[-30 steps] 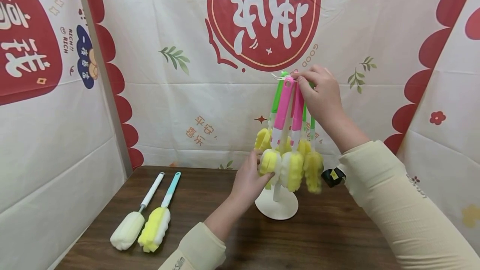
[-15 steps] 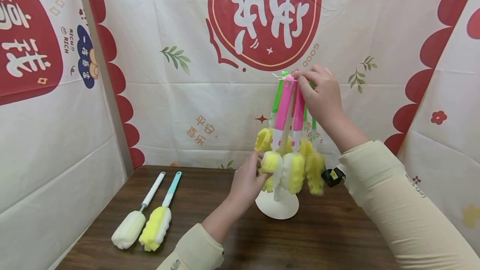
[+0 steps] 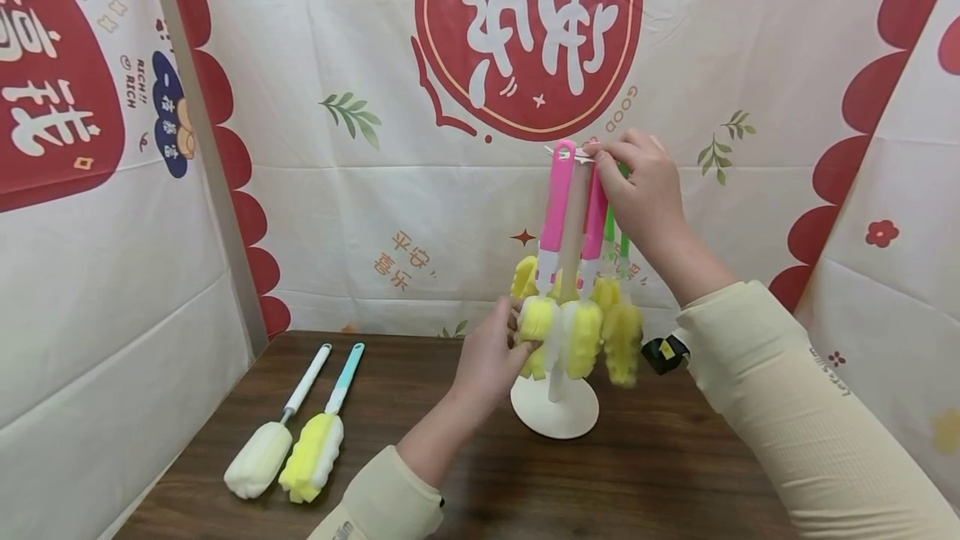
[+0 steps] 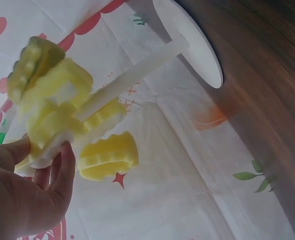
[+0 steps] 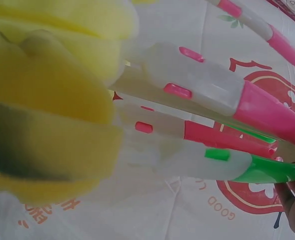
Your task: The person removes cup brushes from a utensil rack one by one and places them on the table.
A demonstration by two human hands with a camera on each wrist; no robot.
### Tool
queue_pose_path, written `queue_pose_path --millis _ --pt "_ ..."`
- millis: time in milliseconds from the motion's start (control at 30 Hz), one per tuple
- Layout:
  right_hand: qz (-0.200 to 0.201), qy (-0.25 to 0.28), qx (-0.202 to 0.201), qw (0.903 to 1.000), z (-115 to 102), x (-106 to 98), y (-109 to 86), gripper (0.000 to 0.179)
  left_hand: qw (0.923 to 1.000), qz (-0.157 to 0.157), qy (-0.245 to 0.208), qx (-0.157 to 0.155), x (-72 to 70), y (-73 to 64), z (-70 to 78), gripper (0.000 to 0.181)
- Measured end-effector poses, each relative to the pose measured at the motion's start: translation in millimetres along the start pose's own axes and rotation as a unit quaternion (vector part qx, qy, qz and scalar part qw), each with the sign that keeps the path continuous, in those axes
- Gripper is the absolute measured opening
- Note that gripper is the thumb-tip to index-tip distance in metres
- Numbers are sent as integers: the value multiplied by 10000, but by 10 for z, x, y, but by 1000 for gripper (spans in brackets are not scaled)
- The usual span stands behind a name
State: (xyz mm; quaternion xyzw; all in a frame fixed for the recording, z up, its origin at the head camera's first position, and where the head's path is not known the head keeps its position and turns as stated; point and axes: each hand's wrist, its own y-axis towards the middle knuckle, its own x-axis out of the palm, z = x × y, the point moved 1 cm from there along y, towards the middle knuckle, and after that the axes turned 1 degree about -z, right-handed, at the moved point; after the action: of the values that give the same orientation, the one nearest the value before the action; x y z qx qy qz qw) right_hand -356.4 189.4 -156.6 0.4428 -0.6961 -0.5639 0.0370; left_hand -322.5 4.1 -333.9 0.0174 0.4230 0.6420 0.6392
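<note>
A white rack (image 3: 555, 415) with a round base stands on the table, sponge bottle brushes hanging head-down around its pole. My left hand (image 3: 487, 357) pinches the yellow-and-white sponge head (image 4: 50, 132) of a pink-handled bottle brush (image 3: 557, 198). That brush's handle end overlaps the white hooks at the rack's top. My right hand (image 3: 641, 186) grips the rack's top with thumb and fingers. Beside it hangs another pink-handled brush (image 3: 595, 215). Green-handled brushes (image 5: 267, 170) hang on the right side, partly behind my right hand.
On the table's left lie a white brush (image 3: 258, 457) and a teal-handled brush (image 3: 311, 457) with a yellow-and-white head. A printed cloth (image 3: 330, 215) hangs behind the brown wooden table (image 3: 405, 390). A black strap piece (image 3: 666, 354) sits at my right wrist.
The handle of the left-held pink brush has moved up and left, showing the pole beside it. The green handle behind it is now covered. My right hand stays at the rack's top.
</note>
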Motion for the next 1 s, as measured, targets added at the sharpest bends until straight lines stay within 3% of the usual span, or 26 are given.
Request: queue_pose_path --millis 233,500,733,1000 --pt "64 -42 -6 10000 6 14 -4 38 9993 -34 -246 -289 -101 -68 3 38" --pt "111 -62 -38 9999 9 19 1 38 9993 -49 -55 -363 -246 -203 -64 40" --pt "85 -87 -117 9999 13 9 8 36 9975 -293 -203 -618 -365 -319 -97 42" --pt "-2 -148 -319 9994 15 1 9 33 9963 -341 -12 -785 -495 -440 -154 44"
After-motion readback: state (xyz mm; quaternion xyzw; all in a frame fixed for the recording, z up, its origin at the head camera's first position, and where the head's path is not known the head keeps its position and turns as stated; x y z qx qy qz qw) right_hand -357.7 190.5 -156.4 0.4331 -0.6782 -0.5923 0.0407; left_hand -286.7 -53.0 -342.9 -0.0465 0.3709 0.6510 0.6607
